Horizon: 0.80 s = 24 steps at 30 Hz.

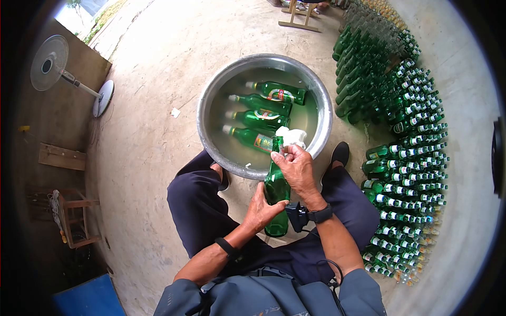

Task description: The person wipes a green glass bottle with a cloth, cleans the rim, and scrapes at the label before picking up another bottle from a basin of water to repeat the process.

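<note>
Between my knees I hold a green glass bottle (276,184), its neck pointing toward the basin and no label visible on it. My left hand (261,207) is wrapped round its body. At the neck, my right hand (296,167) is closed with fingers and thumb pressed on the glass. Just beyond is a round metal basin (328,113) of cloudy water, where several green bottles (263,119) lie on their sides, some with labels. A white cloth (292,137) lies in the basin near its right side, beside the held bottle's mouth.
Many green bottles (363,79) stand in rows along the right wall. A standing fan (48,64) is at the upper left, a wooden stool (79,218) at the lower left, a blue panel (89,297) below it. Wooden legs (299,21) show at the top.
</note>
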### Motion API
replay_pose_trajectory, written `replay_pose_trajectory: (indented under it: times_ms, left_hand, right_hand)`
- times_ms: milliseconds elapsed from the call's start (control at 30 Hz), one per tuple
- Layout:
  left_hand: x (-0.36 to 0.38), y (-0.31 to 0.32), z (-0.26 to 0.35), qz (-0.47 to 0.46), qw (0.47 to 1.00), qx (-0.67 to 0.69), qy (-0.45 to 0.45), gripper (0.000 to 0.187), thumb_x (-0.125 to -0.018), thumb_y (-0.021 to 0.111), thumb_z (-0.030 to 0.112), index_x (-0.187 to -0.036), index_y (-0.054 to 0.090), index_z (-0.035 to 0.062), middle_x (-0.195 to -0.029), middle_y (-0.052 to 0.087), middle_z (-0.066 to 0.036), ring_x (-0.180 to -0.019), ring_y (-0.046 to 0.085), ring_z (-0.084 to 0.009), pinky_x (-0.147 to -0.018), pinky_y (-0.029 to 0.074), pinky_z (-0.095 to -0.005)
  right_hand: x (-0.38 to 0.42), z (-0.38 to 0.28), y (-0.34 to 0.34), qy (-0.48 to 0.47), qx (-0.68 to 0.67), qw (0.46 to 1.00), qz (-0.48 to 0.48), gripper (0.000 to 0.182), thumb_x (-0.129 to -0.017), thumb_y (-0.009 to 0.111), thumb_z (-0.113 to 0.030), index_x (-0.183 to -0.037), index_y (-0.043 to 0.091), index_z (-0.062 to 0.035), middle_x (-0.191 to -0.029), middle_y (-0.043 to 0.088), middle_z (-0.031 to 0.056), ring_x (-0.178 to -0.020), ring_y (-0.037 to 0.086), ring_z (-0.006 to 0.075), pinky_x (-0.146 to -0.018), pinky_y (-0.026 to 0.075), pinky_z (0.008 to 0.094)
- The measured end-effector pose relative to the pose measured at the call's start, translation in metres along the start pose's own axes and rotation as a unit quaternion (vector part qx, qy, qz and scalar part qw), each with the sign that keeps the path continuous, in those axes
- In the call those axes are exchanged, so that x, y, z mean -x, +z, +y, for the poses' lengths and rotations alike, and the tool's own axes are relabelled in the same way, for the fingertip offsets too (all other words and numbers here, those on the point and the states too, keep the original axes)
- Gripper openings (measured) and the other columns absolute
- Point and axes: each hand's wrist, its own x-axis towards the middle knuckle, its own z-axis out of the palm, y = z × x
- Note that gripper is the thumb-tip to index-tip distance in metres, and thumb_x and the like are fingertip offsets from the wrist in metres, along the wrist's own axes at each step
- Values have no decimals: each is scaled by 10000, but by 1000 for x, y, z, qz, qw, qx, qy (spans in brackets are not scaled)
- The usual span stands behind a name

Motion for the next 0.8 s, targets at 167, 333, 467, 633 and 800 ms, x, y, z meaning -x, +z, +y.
replay_pose_trajectory:
  times_ms: [167,333,467,633,800]
  left_hand:
    - [1,0,0,-8,1000,21,-16,697,-770,815,265,-1295,472,-38,-1178,629,-199,-1122,613,-258,-985,490,-398]
    - [0,0,-5,-4,1000,12,-14,687,-775,808,267,-1290,474,-42,-1172,629,-200,-1104,620,-260,-972,497,-395]
    - [1,1,2,-1,1000,11,-15,692,-773,808,263,-1294,468,-43,-1173,627,-199,-1111,618,-264,-974,497,-398]
    - [-3,3,-7,18,998,-27,62,692,-772,808,261,-1292,455,-29,-1123,659,-213,-1067,660,-279,-932,521,-407]
    - [2,2,-1,23,995,-75,62,703,-761,821,276,-1284,446,-8,-1077,682,-235,-1010,695,-324,-886,538,-425]
  right_hand:
    - [-3,6,1,-31,40,999,-6,272,-959,694,-208,-853,646,37,-607,512,98,-573,468,139,-570,434,354]
    - [-4,11,2,-81,57,995,30,318,-977,667,-183,-787,564,50,-616,437,156,-574,367,172,-548,386,385]
    - [-3,9,4,-68,14,997,37,316,-980,657,-170,-789,552,58,-621,456,165,-567,354,214,-550,391,396]
    - [-3,-7,-2,-114,103,987,50,281,-928,686,-155,-757,582,43,-648,542,192,-538,510,319,-559,434,424]
    - [-1,-19,-8,-164,188,966,74,250,-900,683,-132,-722,591,18,-668,585,207,-629,620,397,-583,475,461]
